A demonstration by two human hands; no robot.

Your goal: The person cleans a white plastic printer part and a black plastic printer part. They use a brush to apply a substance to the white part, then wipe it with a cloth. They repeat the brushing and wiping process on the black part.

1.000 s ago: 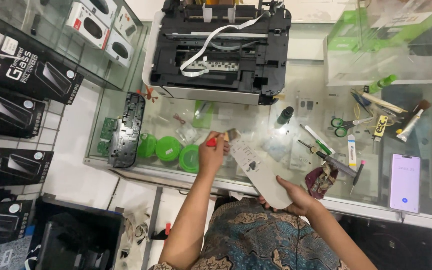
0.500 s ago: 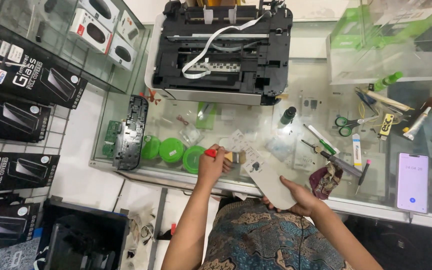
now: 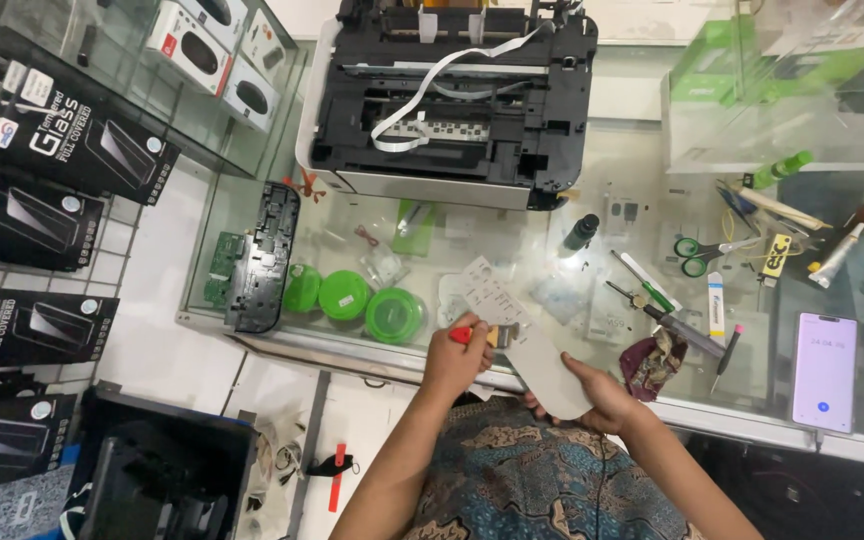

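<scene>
White sheet [image 3: 542,375] — right hand [image 3: 602,395] grips it, left hand [image 3: 452,360] clutches red-handled tool [image 3: 477,335].

I see black flat boxes [image 3: 62,140] stacked at my left, white boxes [image 3: 214,55] behind them. A phone [image 3: 824,370] with a lit pale screen lies far right.

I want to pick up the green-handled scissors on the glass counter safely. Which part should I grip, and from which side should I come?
Grip the green handles of the scissors, probably from the printer side. The loops point that way and lie free, while the blades run right into the crowded tools.
</scene>
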